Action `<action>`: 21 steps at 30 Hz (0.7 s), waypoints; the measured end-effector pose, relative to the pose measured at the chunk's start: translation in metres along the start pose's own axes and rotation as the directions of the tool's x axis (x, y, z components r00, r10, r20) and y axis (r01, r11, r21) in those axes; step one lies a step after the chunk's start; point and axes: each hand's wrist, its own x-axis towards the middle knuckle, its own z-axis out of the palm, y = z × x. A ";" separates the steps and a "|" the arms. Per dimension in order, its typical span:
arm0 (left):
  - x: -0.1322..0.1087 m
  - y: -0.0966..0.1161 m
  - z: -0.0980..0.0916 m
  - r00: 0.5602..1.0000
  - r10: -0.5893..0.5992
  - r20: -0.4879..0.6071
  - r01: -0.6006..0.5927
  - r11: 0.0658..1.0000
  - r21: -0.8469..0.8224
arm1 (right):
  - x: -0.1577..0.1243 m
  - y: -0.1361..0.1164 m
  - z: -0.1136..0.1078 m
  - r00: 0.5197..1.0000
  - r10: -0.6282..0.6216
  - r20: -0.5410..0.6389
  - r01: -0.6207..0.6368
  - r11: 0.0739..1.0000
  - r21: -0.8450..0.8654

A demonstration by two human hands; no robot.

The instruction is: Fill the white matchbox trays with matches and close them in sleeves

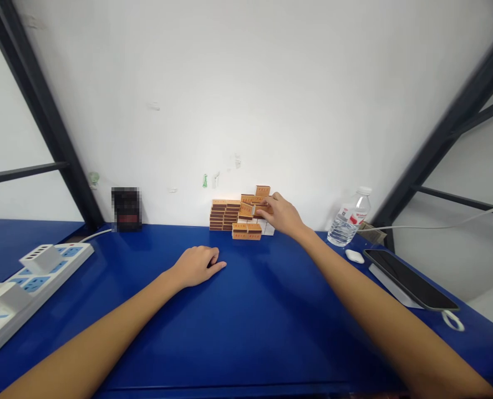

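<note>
Several orange-and-brown matchboxes (224, 215) are stacked in two columns against the wall, at the back of the blue table (229, 332). To their right is a looser pile of boxes, some with white sides showing, and a pair of boxes (247, 231) lies in front of it. My right hand (283, 214) reaches this pile, thumb and fingers pinched on a matchbox (247, 210) that is tilted. My left hand (196, 266) rests on the table in front of the stacks, fingers curled and thumb stretched out, with nothing seen in it.
On the left are a white power strip (59, 271) with plugs and a pixelated dark object (126, 209). A water bottle (349, 217), a white earphone case (355, 256) and a phone (410, 279) stand or lie at the right. Dark metal bars flank both sides.
</note>
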 end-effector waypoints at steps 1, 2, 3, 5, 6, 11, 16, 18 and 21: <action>0.000 0.000 0.000 1.000 0.002 0.001 -0.002 1.000 -0.004 | 0.004 0.002 0.000 1.000 0.007 0.012 -0.006 1.000 -0.020; 0.000 0.000 0.000 1.000 0.003 0.000 -0.003 1.000 -0.008 | 0.006 0.004 0.001 1.000 0.011 0.019 -0.010 0.999 -0.034; 0.000 0.000 0.000 1.000 0.004 -0.001 -0.004 1.000 -0.012 | 0.008 0.006 0.001 1.000 0.011 0.023 -0.010 0.999 -0.046; -0.001 0.000 0.000 1.000 0.006 0.000 -0.006 1.000 -0.014 | 0.009 0.008 0.002 1.000 0.013 0.024 -0.011 0.997 -0.075; -0.001 0.000 0.000 1.000 0.005 0.001 -0.005 1.000 -0.013 | 0.008 0.009 0.002 1.000 0.014 0.023 -0.012 0.996 -0.092; -0.001 0.000 -0.001 1.000 0.008 0.001 -0.008 1.000 -0.002 | 0.007 0.011 0.003 1.000 -0.008 0.014 0.010 0.990 -0.139; -0.001 0.001 -0.001 1.000 0.002 0.013 -0.003 1.000 0.018 | 0.010 0.004 0.004 0.997 -0.043 -0.065 0.039 0.997 -0.060; -0.001 0.001 -0.001 1.000 -0.004 0.018 0.003 1.000 0.018 | 0.012 -0.004 0.004 0.994 -0.066 -0.092 0.065 0.998 -0.008; -0.001 0.001 -0.001 1.000 -0.003 0.013 0.003 1.000 0.021 | 0.018 -0.015 0.004 0.995 -0.080 -0.051 0.080 0.997 -0.007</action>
